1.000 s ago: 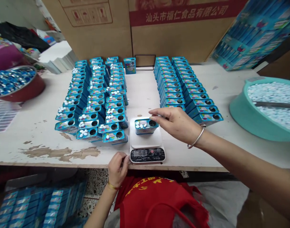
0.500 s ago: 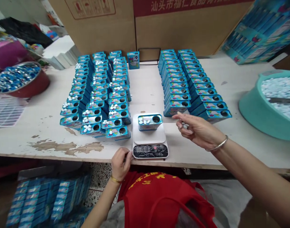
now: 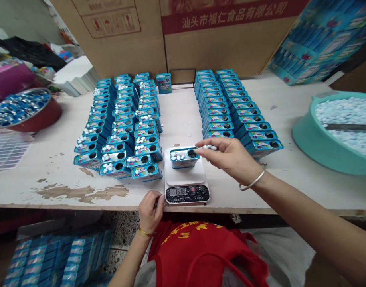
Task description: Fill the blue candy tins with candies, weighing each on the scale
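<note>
A long work table (image 3: 51, 151) carries rows of blue tins (image 3: 221, 115), with a teal tub of white mints (image 3: 302, 139) at the right and a red bowl (image 3: 42, 119) at the left, both within reach. At the table's front edge sits a digital scale (image 3: 187, 194), its display facing the person so the reading stays in view. One open tin (image 3: 184, 158) lies on the scale's pan, mints in one end. The right hand (image 3: 230, 157) pinches a few mints (image 3: 209, 148) tightly between its fingertips just above that tin. The left hand (image 3: 151, 211) curls at the table edge; whether it holds anything, I cannot tell.
</note>
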Demonstrator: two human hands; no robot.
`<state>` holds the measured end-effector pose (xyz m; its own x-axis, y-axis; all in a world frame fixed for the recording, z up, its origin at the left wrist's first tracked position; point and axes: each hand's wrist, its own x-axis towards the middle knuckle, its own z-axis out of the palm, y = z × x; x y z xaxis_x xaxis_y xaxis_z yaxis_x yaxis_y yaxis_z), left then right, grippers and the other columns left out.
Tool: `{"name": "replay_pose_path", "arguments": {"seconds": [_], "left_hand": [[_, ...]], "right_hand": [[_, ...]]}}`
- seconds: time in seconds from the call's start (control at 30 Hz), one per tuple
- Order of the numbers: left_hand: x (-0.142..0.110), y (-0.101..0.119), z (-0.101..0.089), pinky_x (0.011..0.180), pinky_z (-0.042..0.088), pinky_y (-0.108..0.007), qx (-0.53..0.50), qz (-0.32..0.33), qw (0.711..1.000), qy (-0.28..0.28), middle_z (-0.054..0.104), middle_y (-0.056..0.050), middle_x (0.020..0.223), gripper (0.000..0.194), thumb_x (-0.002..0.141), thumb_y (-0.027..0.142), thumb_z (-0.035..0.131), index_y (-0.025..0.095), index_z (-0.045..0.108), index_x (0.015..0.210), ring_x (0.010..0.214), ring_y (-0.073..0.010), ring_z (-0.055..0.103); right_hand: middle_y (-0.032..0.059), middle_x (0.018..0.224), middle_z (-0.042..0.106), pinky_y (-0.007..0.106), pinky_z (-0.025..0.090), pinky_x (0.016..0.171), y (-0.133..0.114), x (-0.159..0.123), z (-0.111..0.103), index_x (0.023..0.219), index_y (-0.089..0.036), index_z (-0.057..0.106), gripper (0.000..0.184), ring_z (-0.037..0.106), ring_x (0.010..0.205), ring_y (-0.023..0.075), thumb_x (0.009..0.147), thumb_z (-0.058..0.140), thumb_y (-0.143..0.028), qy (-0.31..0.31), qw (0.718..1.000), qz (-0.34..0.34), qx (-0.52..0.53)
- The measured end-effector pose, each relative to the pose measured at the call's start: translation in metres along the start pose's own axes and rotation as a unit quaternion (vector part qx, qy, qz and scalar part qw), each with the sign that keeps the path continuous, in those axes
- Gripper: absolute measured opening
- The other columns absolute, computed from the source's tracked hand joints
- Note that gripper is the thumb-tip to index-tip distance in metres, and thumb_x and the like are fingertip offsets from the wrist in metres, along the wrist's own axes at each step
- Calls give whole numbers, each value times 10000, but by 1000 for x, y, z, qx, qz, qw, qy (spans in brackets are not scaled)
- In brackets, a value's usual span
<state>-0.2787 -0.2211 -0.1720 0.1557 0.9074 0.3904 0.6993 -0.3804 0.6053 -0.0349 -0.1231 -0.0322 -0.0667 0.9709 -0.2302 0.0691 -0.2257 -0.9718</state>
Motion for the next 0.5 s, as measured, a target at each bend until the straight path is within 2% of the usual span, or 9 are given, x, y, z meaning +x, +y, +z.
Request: {"name": "replay_pose_path", "arguments": {"seconds": [0.07,0.13,0.27,0.37,0.5], "left_hand": [[0,0,-1,630,405,-223,2,4,1000,0,523,-7,713,77,870,152,509,176,513,797,672,-112,495],[0,0,-1,630,405,-223,3,6,1000,-1,522,-7,714,78,870,148,508,177,510,798,674,-111,494],[-1,0,0,637,411,-230,2,6,1000,2,526,-9,720,64,870,154,508,179,514,811,679,-114,494],[-2,-1,1,642,417,-234,4,3,1000,4,536,-12,727,53,872,163,507,180,518,823,685,-115,498],[-2,-1,2,648,420,-239,12,-1,1000,3,542,-15,731,62,876,177,504,179,518,816,694,-118,505]], "right_hand": [[-23,565,515,226,239,447,-6,5,7,809,-100,696,365,369,507,66,583,788,-371,4,998,-29,-51],[-25,550,507,226,240,445,-7,8,10,788,-100,697,348,363,496,63,606,769,-387,-5,998,-32,-46],[-45,528,463,220,140,397,2,6,-1,851,-114,683,306,268,407,30,695,715,-375,-34,994,37,93],[-45,554,468,203,118,388,24,-2,-19,874,-129,670,273,245,394,10,695,736,-325,-23,976,87,199],[-56,570,450,167,154,366,75,-18,-41,849,-146,647,246,267,400,7,697,732,-319,51,938,153,307]]}}
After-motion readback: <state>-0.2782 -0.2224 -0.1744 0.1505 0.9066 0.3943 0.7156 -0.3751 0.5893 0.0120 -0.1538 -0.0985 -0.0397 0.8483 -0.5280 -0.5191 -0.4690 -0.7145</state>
